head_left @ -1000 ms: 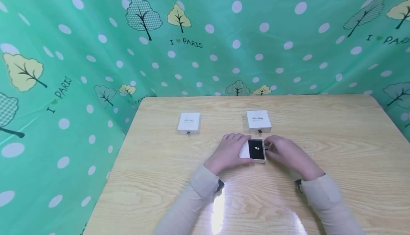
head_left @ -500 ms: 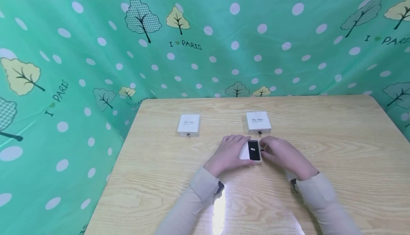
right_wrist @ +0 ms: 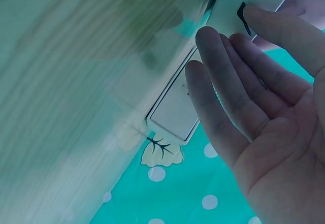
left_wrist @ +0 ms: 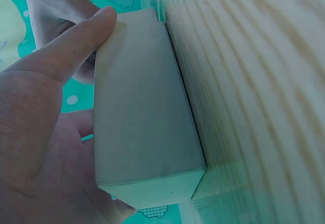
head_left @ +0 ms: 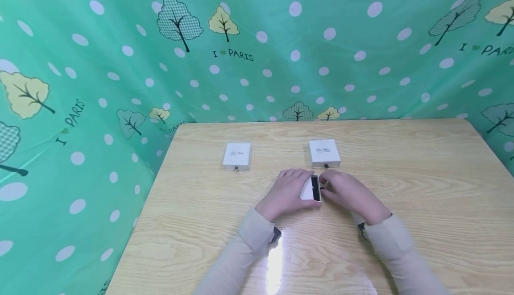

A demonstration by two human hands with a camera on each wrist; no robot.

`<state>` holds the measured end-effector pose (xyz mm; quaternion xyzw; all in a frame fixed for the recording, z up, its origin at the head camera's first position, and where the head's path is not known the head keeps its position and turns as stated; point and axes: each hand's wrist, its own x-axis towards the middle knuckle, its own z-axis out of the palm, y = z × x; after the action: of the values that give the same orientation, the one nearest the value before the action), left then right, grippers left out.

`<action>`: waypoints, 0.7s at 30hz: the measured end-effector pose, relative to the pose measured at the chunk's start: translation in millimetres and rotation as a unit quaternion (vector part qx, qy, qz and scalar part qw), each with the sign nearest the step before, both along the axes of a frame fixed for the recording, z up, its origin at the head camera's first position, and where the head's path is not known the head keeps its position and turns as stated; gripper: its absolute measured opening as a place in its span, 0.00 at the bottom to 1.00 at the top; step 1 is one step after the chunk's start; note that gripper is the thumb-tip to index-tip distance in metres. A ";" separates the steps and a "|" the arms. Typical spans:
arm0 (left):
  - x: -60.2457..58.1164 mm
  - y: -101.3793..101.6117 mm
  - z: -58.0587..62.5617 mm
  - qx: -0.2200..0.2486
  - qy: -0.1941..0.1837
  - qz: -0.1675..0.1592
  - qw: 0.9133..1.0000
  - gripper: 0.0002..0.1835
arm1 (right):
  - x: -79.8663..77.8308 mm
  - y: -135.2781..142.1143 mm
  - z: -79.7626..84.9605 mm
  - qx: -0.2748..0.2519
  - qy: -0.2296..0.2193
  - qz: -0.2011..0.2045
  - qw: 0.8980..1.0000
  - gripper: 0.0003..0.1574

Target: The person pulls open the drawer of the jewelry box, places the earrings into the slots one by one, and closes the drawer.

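Between the thumb and fingers of my left hand is a small white jewelry box, lying on the table. Its drawer sticks out a little on the right, showing a narrow strip of black lining. In the left wrist view the thumb lies along the top edge of the box's plain side. My right hand is at the drawer's front; the right wrist view has the thumb touching beside the black pull tab, the other fingers extended. The jewelry inside the drawer is barely visible.
Two more white boxes with printed lids stand farther back, one at the left and one just behind my hands. Behind the wooden table hangs a green dotted cloth.
My right hand has moved left, and the drawer has slid most of the way into its sleeve, covering more of the black lining. My left hand has stayed in place on the box.
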<state>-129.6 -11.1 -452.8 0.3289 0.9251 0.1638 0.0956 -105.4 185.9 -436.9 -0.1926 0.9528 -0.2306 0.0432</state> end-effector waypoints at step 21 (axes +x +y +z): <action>0.6 0.5 0.8 0.003 0.005 -0.003 1.000 0.49 | -3.5 -16.7 -0.5 -0.011 0.021 0.020 1.000 0.04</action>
<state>-129.0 -10.6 -452.0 0.3332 0.9239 0.1649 0.0903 -108.9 169.2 -437.4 -0.2164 0.9469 -0.2365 0.0259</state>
